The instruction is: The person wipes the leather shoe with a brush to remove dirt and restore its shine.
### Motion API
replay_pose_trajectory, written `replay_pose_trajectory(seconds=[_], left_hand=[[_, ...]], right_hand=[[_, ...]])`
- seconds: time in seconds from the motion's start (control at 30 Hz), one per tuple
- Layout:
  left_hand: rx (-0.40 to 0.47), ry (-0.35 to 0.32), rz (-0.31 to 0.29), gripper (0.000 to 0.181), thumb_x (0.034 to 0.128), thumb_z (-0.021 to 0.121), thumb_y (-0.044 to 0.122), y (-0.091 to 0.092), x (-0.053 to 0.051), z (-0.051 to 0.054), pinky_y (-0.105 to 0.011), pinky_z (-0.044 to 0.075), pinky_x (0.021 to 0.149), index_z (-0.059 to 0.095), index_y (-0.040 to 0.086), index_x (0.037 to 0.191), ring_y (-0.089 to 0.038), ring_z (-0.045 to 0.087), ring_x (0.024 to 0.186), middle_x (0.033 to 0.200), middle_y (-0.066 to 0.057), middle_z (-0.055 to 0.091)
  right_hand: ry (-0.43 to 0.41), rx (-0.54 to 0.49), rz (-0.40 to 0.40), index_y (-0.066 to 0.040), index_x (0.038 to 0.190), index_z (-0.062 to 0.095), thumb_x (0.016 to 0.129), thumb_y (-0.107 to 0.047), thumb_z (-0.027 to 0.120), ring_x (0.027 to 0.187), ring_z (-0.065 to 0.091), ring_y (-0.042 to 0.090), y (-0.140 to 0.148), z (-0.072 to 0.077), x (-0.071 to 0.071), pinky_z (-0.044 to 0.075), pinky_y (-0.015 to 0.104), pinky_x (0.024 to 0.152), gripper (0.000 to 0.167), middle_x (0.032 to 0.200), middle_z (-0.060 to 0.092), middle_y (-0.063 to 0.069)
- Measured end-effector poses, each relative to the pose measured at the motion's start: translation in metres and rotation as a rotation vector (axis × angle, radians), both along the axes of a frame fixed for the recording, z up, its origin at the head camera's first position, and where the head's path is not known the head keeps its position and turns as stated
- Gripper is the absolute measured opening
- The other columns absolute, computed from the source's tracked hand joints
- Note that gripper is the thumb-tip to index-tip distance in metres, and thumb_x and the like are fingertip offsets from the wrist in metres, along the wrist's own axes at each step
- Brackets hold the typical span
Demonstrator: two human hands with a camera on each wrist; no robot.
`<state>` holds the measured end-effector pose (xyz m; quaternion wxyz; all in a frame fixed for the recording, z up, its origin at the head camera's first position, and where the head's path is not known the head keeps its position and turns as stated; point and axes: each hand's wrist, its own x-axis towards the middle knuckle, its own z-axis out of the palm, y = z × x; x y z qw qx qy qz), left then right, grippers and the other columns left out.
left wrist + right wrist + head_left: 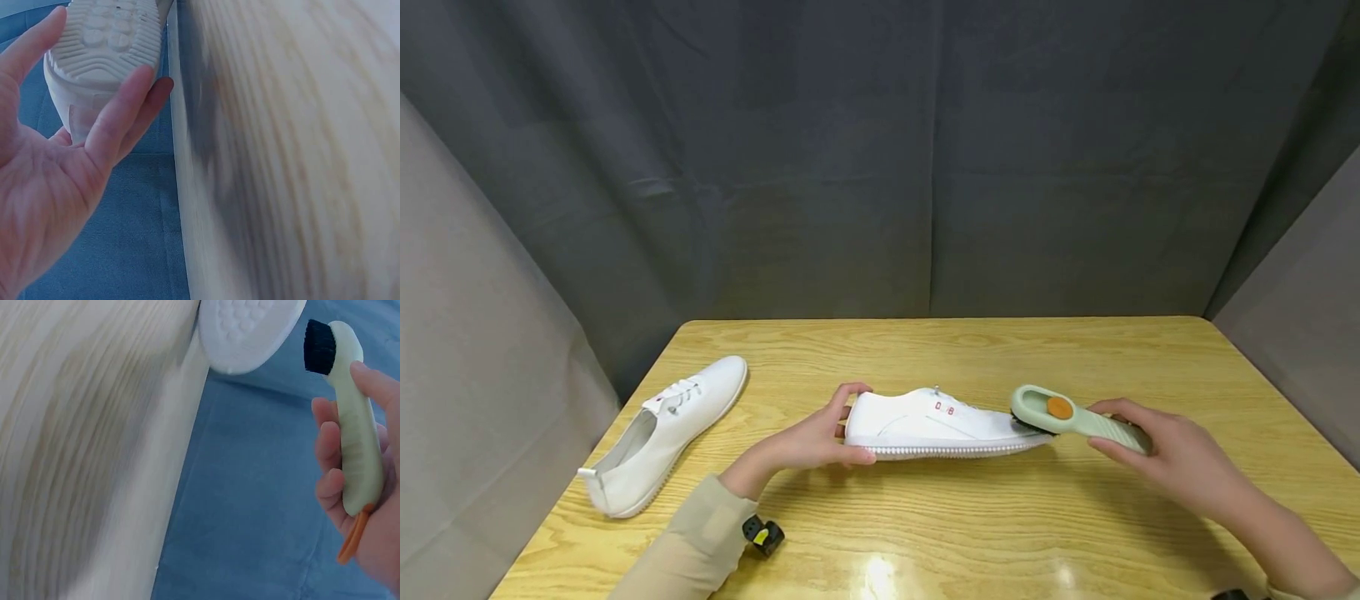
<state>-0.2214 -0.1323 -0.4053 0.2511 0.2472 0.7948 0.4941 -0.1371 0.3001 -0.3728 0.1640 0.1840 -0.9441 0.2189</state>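
Observation:
My left hand (pixel 820 435) grips the heel of a white shoe (pixel 917 421), thumb on the near side and fingers behind. The shoe lies on its side with its toe to the right; its ridged sole (pixel 103 44) faces the left wrist camera. My right hand (pixel 1180 454) holds a pale green shoe brush (pixel 1078 417) by its handle. The brush has an orange button and an orange loop (pixel 355 536). In the head view its dark bristles (pixel 319 347) are at the toe of the shoe; in the right wrist view they look slightly apart from it.
A second white shoe (pixel 681 429) with laces stands at the left side of the wooden table (pixel 970 517), toe pointing away. Dark grey curtains (pixel 820 167) hang behind the table, and lighter grey panels (pixel 467 350) flank it.

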Motion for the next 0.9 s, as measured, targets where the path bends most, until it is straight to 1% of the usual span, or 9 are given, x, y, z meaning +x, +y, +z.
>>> replay_pose_trajectory(seconds=[0.1, 0.17, 0.3, 0.43, 0.53, 0.67, 0.73, 0.8, 0.9], left_hand=[[0.0, -0.001, 0.002, 0.094, 0.0849, 0.078, 0.023, 0.0, 0.0, 0.001, -0.043, 0.054, 0.07, 0.01, 0.019, 0.15, -0.027, 0.058, 0.101, 0.129, -0.016, 0.045], [0.001, -0.002, 0.002, 0.093, 0.0847, 0.078, 0.023, 0.0, 0.0, 0.0, -0.043, 0.054, 0.07, 0.011, 0.02, 0.149, -0.027, 0.058, 0.101, 0.129, -0.016, 0.045], [0.002, -0.004, 0.001, 0.093, 0.0842, 0.078, 0.024, 0.0, -0.001, 0.0, -0.041, 0.054, 0.07, 0.012, 0.021, 0.149, -0.027, 0.059, 0.1, 0.128, -0.016, 0.046], [0.003, -0.003, -0.005, 0.092, 0.0838, 0.079, 0.023, 0.0, -0.001, -0.002, -0.039, 0.054, 0.069, 0.013, 0.021, 0.148, -0.027, 0.059, 0.1, 0.127, -0.015, 0.046], [0.001, 0.005, -0.011, 0.091, 0.0838, 0.079, 0.022, -0.001, -0.001, -0.002, -0.038, 0.054, 0.07, 0.013, 0.02, 0.147, -0.027, 0.059, 0.1, 0.126, -0.015, 0.047], [-0.008, 0.039, -0.013, 0.091, 0.0837, 0.079, 0.022, -0.001, -0.002, -0.003, -0.036, 0.051, 0.079, 0.013, 0.017, 0.146, -0.026, 0.059, 0.102, 0.127, -0.014, 0.046], [-0.012, 0.057, -0.01, 0.091, 0.0831, 0.08, 0.023, -0.001, -0.002, -0.003, -0.037, 0.049, 0.084, 0.013, 0.017, 0.145, -0.025, 0.058, 0.104, 0.128, -0.013, 0.046], [-0.01, 0.073, -0.003, 0.09, 0.0823, 0.08, 0.023, -0.001, -0.001, -0.003, -0.037, 0.047, 0.088, 0.014, 0.018, 0.143, -0.024, 0.058, 0.105, 0.129, -0.013, 0.046], [-0.003, 0.086, 0.008, 0.088, 0.081, 0.082, 0.022, 0.0, -0.001, -0.002, -0.039, 0.047, 0.088, 0.016, 0.02, 0.14, -0.025, 0.058, 0.106, 0.128, -0.012, 0.047]], right_hand=[[0.022, -0.008, 0.052, -0.024, 0.112, 0.065, 0.082, -0.022, 0.08, 0.066, 0.045, 0.001, -0.009, 0.003, 0.004, 0.039, 0.025, 0.056, 0.034, 0.092, 0.065, -0.011], [0.008, -0.01, 0.079, -0.025, 0.112, 0.065, 0.082, -0.023, 0.08, 0.067, 0.046, 0.0, -0.013, 0.004, 0.007, 0.04, 0.025, 0.057, 0.033, 0.094, 0.065, -0.012], [-0.022, -0.005, 0.092, -0.025, 0.112, 0.065, 0.083, -0.024, 0.079, 0.067, 0.046, -0.001, -0.015, 0.003, 0.009, 0.04, 0.025, 0.056, 0.032, 0.093, 0.064, -0.014], [-0.074, 0.013, 0.036, -0.022, 0.114, 0.064, 0.087, -0.027, 0.075, 0.062, 0.043, 0.0, -0.003, -0.002, 0.007, 0.036, 0.025, 0.054, 0.03, 0.083, 0.059, -0.013], [-0.14, 0.034, -0.035, -0.019, 0.117, 0.062, 0.091, -0.031, 0.07, 0.056, 0.039, 0.003, 0.012, -0.006, 0.004, 0.032, 0.025, 0.049, 0.03, 0.072, 0.051, -0.01], [-0.204, 0.058, -0.122, -0.015, 0.12, 0.059, 0.095, -0.035, 0.064, 0.052, 0.035, 0.008, 0.03, -0.011, 0.002, 0.028, 0.027, 0.046, 0.032, 0.066, 0.043, -0.005], [-0.217, 0.059, -0.141, -0.015, 0.121, 0.058, 0.096, -0.036, 0.062, 0.052, 0.035, 0.009, 0.036, -0.011, 0.001, 0.028, 0.027, 0.047, 0.034, 0.066, 0.042, -0.003], [-0.214, 0.05, -0.142, -0.014, 0.121, 0.058, 0.096, -0.036, 0.062, 0.054, 0.036, 0.009, 0.037, -0.01, 0.001, 0.028, 0.028, 0.047, 0.034, 0.068, 0.043, -0.003], [-0.167, 0.044, -0.126, -0.015, 0.12, 0.059, 0.095, -0.035, 0.064, 0.055, 0.037, 0.008, 0.033, -0.006, 0.001, 0.028, 0.027, 0.048, 0.033, 0.069, 0.046, -0.004]])
